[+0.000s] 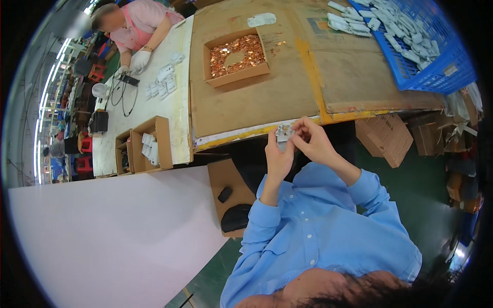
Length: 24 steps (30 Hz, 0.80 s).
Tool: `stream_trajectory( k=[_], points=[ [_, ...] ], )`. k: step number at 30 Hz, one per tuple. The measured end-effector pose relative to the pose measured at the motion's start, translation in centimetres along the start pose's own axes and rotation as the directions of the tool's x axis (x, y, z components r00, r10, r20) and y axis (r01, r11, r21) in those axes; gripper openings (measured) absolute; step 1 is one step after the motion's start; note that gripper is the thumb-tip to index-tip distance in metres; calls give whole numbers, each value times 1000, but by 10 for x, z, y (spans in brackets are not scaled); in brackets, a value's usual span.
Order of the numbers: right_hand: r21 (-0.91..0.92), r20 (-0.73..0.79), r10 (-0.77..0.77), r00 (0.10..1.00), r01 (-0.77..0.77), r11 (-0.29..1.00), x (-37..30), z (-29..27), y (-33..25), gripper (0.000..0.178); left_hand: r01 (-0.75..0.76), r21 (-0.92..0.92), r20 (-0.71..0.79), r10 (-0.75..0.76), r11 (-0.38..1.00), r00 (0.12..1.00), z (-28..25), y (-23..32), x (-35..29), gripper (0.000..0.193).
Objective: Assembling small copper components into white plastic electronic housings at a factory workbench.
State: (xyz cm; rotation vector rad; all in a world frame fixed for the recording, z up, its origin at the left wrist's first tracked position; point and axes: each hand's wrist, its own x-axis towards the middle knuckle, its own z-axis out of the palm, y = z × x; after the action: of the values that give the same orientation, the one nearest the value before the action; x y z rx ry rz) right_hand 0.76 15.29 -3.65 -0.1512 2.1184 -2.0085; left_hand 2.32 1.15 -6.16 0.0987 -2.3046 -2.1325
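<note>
L hand (279, 159) is part-closed round a small white pc (284, 132), thumb one side, fingers the other. R hand (315, 143) has thumb + fingertips drawn in close at the pc's right side; can't tell if a tiny bit is pinched btwn them. The pc is held up by the near edge of the table (292, 82). Best: keep L grip firm but light, R fingertips square to the pc, no sideways push. Holding it farther over the table is prob. safer, b/c drops here could hit the floor (408, 195). Box (239, 75) w/ copper-coloured bits (250, 47) sits farther back.
</note>
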Motion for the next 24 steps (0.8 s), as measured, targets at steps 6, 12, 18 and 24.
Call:
stream_trajectory(
  k=[6, 12, 18, 24],
  points=[
    [51, -312, -90, 946, 111, 993, 20, -11, 25, 15, 39, -89, -42, -43, 995, 998, -21, 9, -2, 51],
    [-106, -465, -232, 854, 207, 973, 71, -58, 45, 10, 79, -93, -186, -95, 993, 978, -80, -2, 24, 51],
    [-144, -539, -214, 815, 162, 976, 94, -80, 69, 9, 203, -47, -329, -207, 978, 922, -175, 11, 102, 61],
    [-112, -562, -182, 807, 144, 983, 90, -75, 63, 8, 181, 92, -416, -128, 979, 900, -264, -11, 209, 82]
  ],
)
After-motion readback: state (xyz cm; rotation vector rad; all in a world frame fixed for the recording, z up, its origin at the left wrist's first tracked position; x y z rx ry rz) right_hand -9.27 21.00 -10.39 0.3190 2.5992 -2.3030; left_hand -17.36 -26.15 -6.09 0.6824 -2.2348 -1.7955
